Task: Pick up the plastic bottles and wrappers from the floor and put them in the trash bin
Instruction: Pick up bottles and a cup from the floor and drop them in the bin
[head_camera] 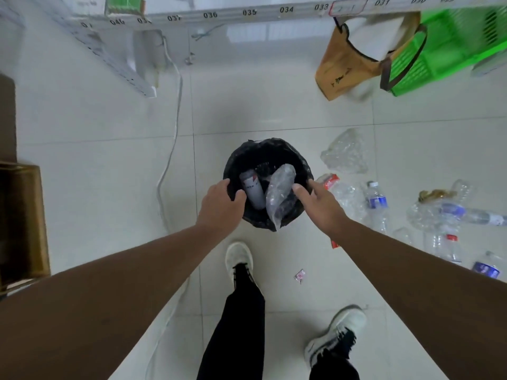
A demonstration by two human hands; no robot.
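A round trash bin (263, 145) with a black liner stands on the tiled floor in front of me. Inside it lie a white bottle (253, 192) and a clear plastic wrapper (279, 190) that sticks out over the near rim. My left hand (219, 204) grips the bin's left rim, thumb inside. My right hand (318, 204) is at the right rim with its fingers apart and the thumb touching the wrapper. To the right on the floor lie crumpled clear plastic (345, 152), a blue-labelled bottle (377, 204), several more clear bottles (452, 212) and a small pink wrapper (300, 275).
A brown paper bag (343, 69) and a green plastic basket (444, 48) sit at the back right under a numbered shelf rail (247, 12). A white cable (175, 127) runs down the floor left of the bin. A brown box (22, 220) stands at the left edge.
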